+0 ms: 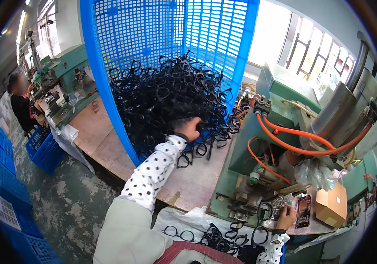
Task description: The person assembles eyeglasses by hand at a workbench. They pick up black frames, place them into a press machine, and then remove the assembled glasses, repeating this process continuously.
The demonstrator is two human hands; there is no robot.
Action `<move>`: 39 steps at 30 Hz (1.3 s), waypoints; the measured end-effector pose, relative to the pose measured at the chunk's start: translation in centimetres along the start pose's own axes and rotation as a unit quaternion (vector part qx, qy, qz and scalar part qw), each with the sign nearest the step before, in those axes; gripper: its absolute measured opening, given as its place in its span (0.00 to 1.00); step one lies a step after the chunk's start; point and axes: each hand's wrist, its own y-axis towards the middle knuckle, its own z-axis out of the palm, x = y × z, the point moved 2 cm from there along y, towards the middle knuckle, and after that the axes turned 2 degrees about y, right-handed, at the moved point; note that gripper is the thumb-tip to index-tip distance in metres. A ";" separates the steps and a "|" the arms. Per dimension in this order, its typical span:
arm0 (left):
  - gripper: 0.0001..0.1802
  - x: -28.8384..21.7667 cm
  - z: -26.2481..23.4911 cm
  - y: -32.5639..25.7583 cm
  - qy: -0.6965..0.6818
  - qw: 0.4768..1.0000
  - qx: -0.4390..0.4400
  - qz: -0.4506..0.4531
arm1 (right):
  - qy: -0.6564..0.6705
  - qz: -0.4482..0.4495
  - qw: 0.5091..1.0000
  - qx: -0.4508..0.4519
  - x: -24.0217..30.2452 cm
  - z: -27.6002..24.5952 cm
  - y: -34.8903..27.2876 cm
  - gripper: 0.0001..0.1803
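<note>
A big heap of black eyeglass frames [162, 94] fills the lower part of a blue plastic crate [92, 57] tipped on its side. My left hand [190, 128] reaches to the heap's near edge, its fingers curled round frames and partly hidden among them. A few frames [201, 150] spill onto the tabletop below that hand. At the lower right, my right hand [287, 217] has its fingers bent together beside a pile of small metal parts [281, 204]; what they hold is too small to make out. Close to its left, an eyeglass frame [260, 235] stands on end.
A green machine [245, 176] with orange hoses [294, 148] rises on the right. A phone [303, 211] and a cardboard box [331, 204] lie beyond my right hand. More frames [178, 233] rest on white sheeting before me. Far left, a person [21, 103] sits near machines; blue crates [12, 189] line the floor.
</note>
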 end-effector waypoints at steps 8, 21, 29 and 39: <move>0.29 -2.5 14.9 -2.3 0.085 0.959 0.185 0.197 | 0.002 -0.001 1.000 -0.003 0.1 0.4 0.2 0.04; 0.28 -5.7 -13.9 11.8 0.332 0.934 -0.067 -0.115 | 0.025 0.023 0.999 0.007 1.3 -0.5 -0.3 0.05; 0.44 10.8 -10.3 13.9 0.136 0.972 0.126 -0.146 | 0.019 -0.011 1.000 0.002 0.9 -0.2 -0.5 0.10; 0.40 -3.5 -1.5 5.0 0.103 0.966 0.182 0.151 | 0.002 0.001 1.000 0.008 0.9 0.3 0.3 0.05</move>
